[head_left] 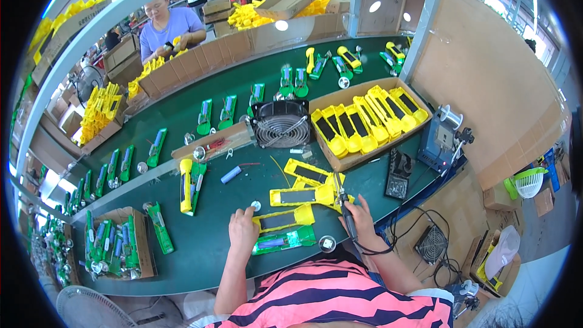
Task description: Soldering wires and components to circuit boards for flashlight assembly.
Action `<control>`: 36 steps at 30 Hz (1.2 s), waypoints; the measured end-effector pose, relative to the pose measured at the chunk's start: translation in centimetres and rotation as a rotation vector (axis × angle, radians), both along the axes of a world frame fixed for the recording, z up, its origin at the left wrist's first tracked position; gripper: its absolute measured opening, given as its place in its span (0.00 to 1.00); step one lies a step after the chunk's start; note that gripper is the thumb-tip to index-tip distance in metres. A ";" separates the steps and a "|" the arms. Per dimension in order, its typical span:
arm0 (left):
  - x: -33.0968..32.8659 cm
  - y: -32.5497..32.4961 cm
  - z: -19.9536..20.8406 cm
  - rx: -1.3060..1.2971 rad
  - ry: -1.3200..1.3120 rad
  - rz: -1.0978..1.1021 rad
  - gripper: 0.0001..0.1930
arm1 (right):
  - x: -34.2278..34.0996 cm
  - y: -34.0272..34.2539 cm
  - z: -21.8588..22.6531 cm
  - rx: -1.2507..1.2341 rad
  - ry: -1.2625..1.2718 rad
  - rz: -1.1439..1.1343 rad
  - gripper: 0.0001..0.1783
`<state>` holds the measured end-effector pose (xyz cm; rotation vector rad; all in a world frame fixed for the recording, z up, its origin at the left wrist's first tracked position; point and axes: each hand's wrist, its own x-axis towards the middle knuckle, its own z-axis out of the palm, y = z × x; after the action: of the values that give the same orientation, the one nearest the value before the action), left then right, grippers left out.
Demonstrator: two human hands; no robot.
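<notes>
My right hand (362, 222) is closed around a soldering iron (344, 199), its tip pointing away from me over yellow plastic housings. My left hand (243, 231) is closed at the left end of a yellow flashlight housing (282, 219) with a dark panel; its fingertips are partly hidden. Just nearer to me lies a green housing half (284, 240) with a blue battery cell inside. A round silver lamp head (327, 243) sits at its right end. More yellow housings (297, 197) lie beyond, and a small silver disc (256, 205) is by my left fingers.
A carton (340, 161) of yellow housings stands behind, beside a black fan (280, 124). A blue soldering station (438, 143) and black iron stand (398, 174) are at right. Another box (144, 243) holds green halves. Across the green bench, a co-worker (170, 27) handles parts.
</notes>
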<state>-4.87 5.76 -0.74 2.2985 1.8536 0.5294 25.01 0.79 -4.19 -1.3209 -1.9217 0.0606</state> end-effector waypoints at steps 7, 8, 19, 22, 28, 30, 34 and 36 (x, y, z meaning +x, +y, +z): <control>-1.1 -6.3 -1.5 0.414 -0.251 -0.235 0.19 | 0.6 -0.3 0.4 -0.252 0.374 -0.066 0.27; -0.9 -7.1 -1.2 0.293 -0.317 -0.298 0.22 | 0.7 -0.2 1.5 -0.215 0.312 -0.047 0.27; -0.7 7.3 11.3 0.152 -0.207 -0.520 0.27 | 3.7 1.2 0.1 0.146 0.111 0.037 0.32; 3.0 17.3 16.8 0.006 -0.190 -0.307 0.25 | 3.5 0.4 -0.1 0.111 0.035 0.014 0.27; 6.8 39.9 7.1 -0.069 -0.422 0.054 0.28 | 2.7 -0.3 1.2 -0.039 -0.042 -0.018 0.28; 7.6 44.7 1.9 0.018 -0.527 0.124 0.27 | 3.0 -0.2 0.1 -0.027 -0.018 -0.025 0.29; 11.4 46.3 0.6 0.064 -0.022 -0.103 0.35 | 3.8 -0.1 0.2 -0.047 0.008 -0.035 0.31; 12.8 43.8 4.5 0.436 0.395 -0.509 0.28 | 3.9 -0.7 0.2 -0.041 -0.007 -0.011 0.30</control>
<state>7.94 49.55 3.77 3.2176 1.2630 0.4572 28.96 0.06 -4.01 -1.3605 -1.9281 0.0912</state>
